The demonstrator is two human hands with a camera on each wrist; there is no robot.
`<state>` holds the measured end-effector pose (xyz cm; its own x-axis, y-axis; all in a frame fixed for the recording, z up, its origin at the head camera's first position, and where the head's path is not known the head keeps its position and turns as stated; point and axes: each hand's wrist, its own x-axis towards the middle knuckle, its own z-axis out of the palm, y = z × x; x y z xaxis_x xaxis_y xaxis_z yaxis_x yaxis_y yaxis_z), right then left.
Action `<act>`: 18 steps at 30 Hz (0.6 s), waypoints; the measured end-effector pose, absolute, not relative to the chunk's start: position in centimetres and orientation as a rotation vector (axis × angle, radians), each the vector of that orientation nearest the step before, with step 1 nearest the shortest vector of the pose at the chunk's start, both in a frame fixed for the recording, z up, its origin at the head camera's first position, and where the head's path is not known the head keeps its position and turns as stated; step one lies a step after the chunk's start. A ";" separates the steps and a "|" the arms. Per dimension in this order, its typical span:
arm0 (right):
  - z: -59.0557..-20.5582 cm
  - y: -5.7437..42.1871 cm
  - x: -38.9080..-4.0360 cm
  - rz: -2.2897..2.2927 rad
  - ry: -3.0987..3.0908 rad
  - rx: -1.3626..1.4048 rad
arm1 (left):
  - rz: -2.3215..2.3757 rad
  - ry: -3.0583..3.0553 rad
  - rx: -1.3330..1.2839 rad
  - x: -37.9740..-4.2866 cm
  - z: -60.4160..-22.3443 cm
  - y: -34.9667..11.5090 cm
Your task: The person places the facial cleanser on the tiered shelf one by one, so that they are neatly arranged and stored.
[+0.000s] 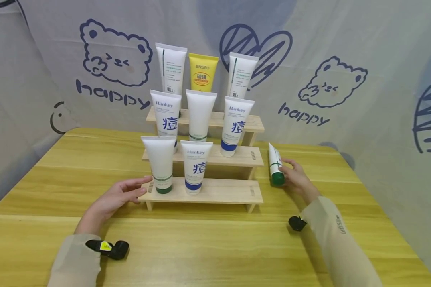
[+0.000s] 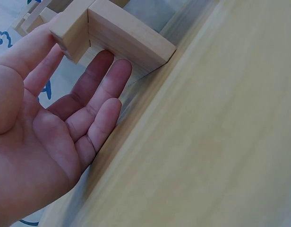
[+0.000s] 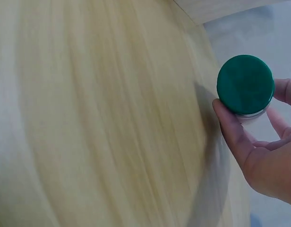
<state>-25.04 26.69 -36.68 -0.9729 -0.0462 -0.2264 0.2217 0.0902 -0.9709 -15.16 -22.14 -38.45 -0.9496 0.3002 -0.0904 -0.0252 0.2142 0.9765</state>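
Note:
My right hand (image 1: 297,177) grips a white squeeze tube (image 1: 274,157) with a green cap (image 3: 245,85), right of the stand. The tube leans with its cap toward me, and the cap faces the camera in the right wrist view. My left hand (image 1: 120,194) holds the left end of the lowest step of a wooden tiered display stand (image 1: 230,191), thumb and index finger at the board's end. Its other fingers (image 2: 107,85) spread loosely below the board. On that step stand a green-capped white tube (image 1: 159,159) and a blue-capped Hankey tube (image 1: 196,163).
The middle step bears two Hankey tubes (image 1: 235,123) flanking a plain white tube (image 1: 201,113). On the top step, a yellow tube (image 1: 203,71) stands between two white tubes (image 1: 171,65). Behind the wooden table (image 1: 215,247) hangs a cloth (image 1: 186,24) with bear and heart drawings.

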 end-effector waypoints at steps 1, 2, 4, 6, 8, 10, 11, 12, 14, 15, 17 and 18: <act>-36.7 26.8 -25.0 -1.996 2.154 0.183 | 1.799 2.232 0.257 -15.1 -38.4 -22.1; -36.6 26.9 -25.0 -1.999 2.156 0.191 | 1.797 2.232 0.257 -15.1 -38.4 -22.1; -36.5 27.1 -24.9 -2.004 2.163 0.204 | 1.795 2.234 0.256 -15.1 -38.4 -22.2; -36.3 27.2 -24.8 -2.009 2.162 0.219 | 1.798 2.234 0.256 -15.0 -38.5 -22.2; -36.1 27.3 -24.6 -2.026 2.145 0.225 | 1.801 2.233 0.258 -15.0 -38.5 -22.2; -35.7 27.2 -24.4 -2.047 2.120 0.225 | 1.804 2.232 0.258 -14.9 -38.5 -22.2; -35.6 27.2 -24.3 -2.056 2.115 0.230 | 1.803 2.233 0.258 -14.9 -38.5 -22.1; -35.4 27.2 -24.2 -2.069 2.109 0.232 | 1.802 2.234 0.259 -14.9 -38.5 -22.1; -35.1 27.1 -23.9 -2.085 2.104 0.237 | 1.801 2.234 0.261 -14.9 -38.4 -22.1; -34.9 27.1 -23.8 -2.092 2.102 0.241 | 1.802 2.234 0.261 -15.0 -38.4 -22.1; -34.6 27.1 -23.6 -2.099 2.107 0.261 | 1.800 2.234 0.264 -15.0 -38.3 -22.0; -34.5 27.0 -23.5 -2.105 2.099 0.264 | 1.801 2.233 0.264 -15.0 -38.3 -22.0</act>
